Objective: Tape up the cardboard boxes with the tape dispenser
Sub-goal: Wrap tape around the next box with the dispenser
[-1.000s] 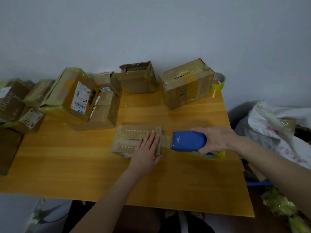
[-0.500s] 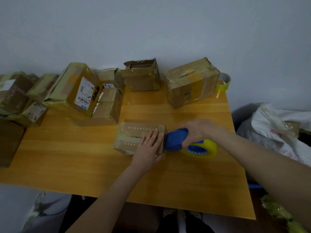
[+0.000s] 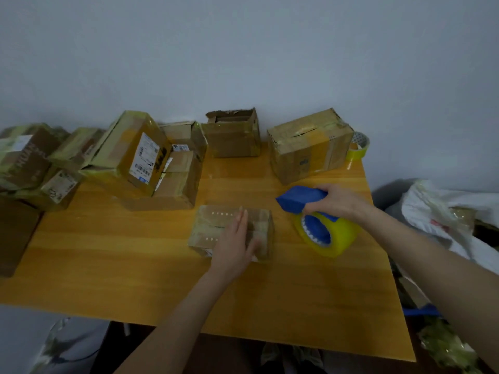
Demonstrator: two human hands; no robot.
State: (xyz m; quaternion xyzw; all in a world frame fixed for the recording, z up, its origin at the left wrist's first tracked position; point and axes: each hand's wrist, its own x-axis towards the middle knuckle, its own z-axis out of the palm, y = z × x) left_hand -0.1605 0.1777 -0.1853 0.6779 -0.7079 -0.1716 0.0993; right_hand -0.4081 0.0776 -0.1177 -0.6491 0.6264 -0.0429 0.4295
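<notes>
A small flat cardboard box [image 3: 216, 225] lies in the middle of the wooden table [image 3: 135, 265]. My left hand [image 3: 235, 244] rests flat on its top with straight fingers. To the right of the box, my right hand [image 3: 334, 201] grips the blue tape dispenser [image 3: 299, 198], which carries a yellowish tape roll [image 3: 337, 236]. The dispenser is lifted clear of the box, with a gap between them.
Several taped cardboard boxes [image 3: 129, 155] are piled along the left and back of the table. An open-topped box [image 3: 232, 136] and a larger box [image 3: 310, 147] stand at the back. A spare tape roll [image 3: 359, 147] sits in the back right corner. White bags [image 3: 442, 211] lie off the table's right edge.
My right hand pushed the dispenser against the box's right end, then pulled it away to the right and tilted it up. My left hand slid slightly along the box top.
</notes>
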